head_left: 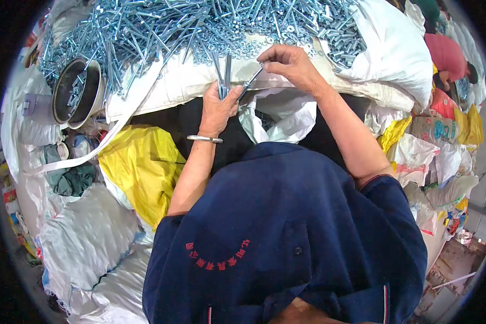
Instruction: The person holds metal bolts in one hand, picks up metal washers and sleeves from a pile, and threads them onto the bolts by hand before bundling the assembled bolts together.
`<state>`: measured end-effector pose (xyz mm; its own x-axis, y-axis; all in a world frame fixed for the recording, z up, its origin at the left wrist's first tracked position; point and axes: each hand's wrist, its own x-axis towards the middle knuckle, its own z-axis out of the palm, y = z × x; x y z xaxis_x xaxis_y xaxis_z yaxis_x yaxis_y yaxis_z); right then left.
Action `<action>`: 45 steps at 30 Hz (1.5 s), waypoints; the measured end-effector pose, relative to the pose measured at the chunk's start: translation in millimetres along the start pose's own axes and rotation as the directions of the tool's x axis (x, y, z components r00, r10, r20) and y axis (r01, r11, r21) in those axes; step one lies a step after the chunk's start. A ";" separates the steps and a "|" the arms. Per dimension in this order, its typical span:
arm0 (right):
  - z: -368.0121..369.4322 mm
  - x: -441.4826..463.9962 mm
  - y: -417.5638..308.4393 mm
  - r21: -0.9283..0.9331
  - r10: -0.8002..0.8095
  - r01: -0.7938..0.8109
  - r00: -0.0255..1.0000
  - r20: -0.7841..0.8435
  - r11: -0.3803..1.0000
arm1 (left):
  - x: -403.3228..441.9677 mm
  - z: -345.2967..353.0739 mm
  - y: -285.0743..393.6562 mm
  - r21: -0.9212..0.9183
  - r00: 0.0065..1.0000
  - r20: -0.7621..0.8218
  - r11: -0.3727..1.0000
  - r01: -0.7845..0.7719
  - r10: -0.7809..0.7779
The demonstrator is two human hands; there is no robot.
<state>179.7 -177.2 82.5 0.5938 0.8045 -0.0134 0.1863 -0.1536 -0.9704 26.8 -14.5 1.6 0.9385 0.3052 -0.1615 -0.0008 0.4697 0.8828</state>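
My left hand [215, 112], with a metal bracelet at the wrist, is closed around several long bolts [227, 73] that point upward. One more bolt [250, 80] slants up and to the right from that hand. Its upper end meets the fingertips of my right hand [296, 66], which are pinched together there. Any small part between those fingertips is too small to make out. Just beyond both hands, loose washers and nuts [254, 49] lie along the near edge of a heap of long bolts [162, 32]. Below the hands hangs an open white sack [251, 121].
Short metal sleeves [344, 40] are piled at the right of the heap, beside a full white sack [391, 54]. At the left stands a round metal pan [94, 94]. A yellow sack [146, 162] lies near my left arm. Another person in red [445, 56] is at the far right.
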 end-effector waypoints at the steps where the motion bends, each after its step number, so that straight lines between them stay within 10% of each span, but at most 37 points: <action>1: 1.2 -2.1 -0.5 -0.009 0.042 -0.042 0.999 -0.025 0.999 | -0.3 0.0 0.4 -0.019 1.000 -0.001 1.000 0.006 -0.006; 10: 30.0 -14.8 4.2 -0.006 0.053 -0.053 0.994 -0.096 0.999 | -2.5 0.5 1.0 0.014 0.999 0.012 0.999 -0.030 0.030; 20: 59.7 -28.4 27.4 0.442 0.115 -0.055 0.987 -0.110 0.895 | -15.2 31.7 7.0 0.087 0.997 -0.071 0.996 -0.034 0.040; 24: 36.3 -19.9 -7.6 0.174 -0.012 0.043 0.984 -0.177 0.984 | 1.5 21.0 15.8 0.497 0.923 -0.176 0.840 -0.218 0.343; 28: 7.6 -6.2 -48.2 -0.077 -0.298 0.289 0.907 -0.298 0.954 | 9.9 19.0 48.9 -0.001 0.960 -0.136 0.969 -0.249 0.246; 34: 14.1 13.1 -12.1 -0.445 -0.394 0.290 0.905 -0.161 0.847 | 27.6 56.1 82.7 0.224 0.952 -0.039 0.932 -0.287 0.302; 45: 29.8 13.2 5.7 -0.435 -0.435 0.303 0.866 -0.245 0.848 | 41.8 70.3 89.4 0.496 0.906 0.133 0.764 -0.412 0.402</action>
<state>165.3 -150.3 69.6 0.6255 0.6230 0.4697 0.6779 -0.1360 -0.7224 90.2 -18.0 104.8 0.8956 0.3557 0.2673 -0.2161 -0.1774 0.9601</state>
